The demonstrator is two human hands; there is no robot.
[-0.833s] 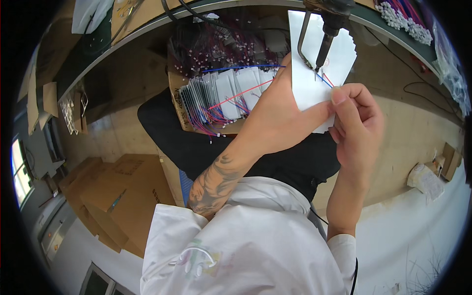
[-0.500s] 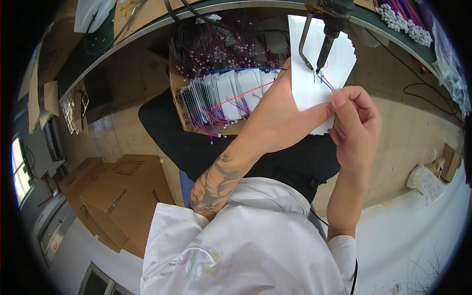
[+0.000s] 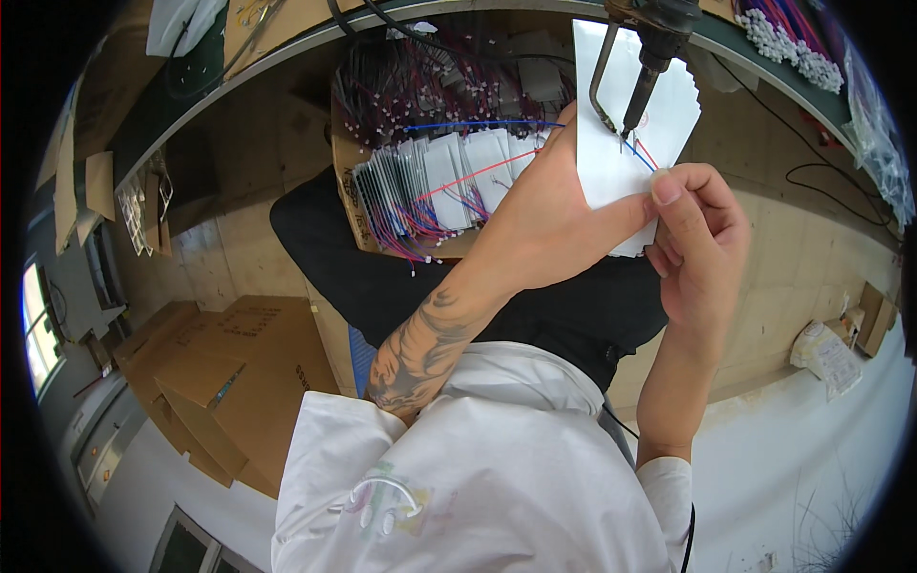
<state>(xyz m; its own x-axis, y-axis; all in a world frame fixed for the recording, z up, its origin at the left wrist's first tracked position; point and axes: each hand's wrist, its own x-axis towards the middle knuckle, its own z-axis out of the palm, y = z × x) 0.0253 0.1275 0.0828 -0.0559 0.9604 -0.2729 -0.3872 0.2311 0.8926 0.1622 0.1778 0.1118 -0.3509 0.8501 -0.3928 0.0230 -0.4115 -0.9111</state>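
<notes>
My left hand is closed round a stack of thin white rectangular panels, its thumb lying across their lower end. Over the top panel hangs a soldering iron, its tip close to thin metal leads on that panel. Beside the tip, a bent metal tube reaches down to almost the same spot. My right hand pinches a blue wire and a red wire, whose far ends are at the leads. Whether iron and wires touch the leads, I cannot make out.
Below the bench edge, a cardboard box holds rows of white panels with wires and small connectors. Cartons stand on the floor at left. Wires with white connectors lie on the bench at far right.
Both hands, the panel stack and the iron appear slightly further right in view. The pinch on the wires and the hold on the stack look the same.
</notes>
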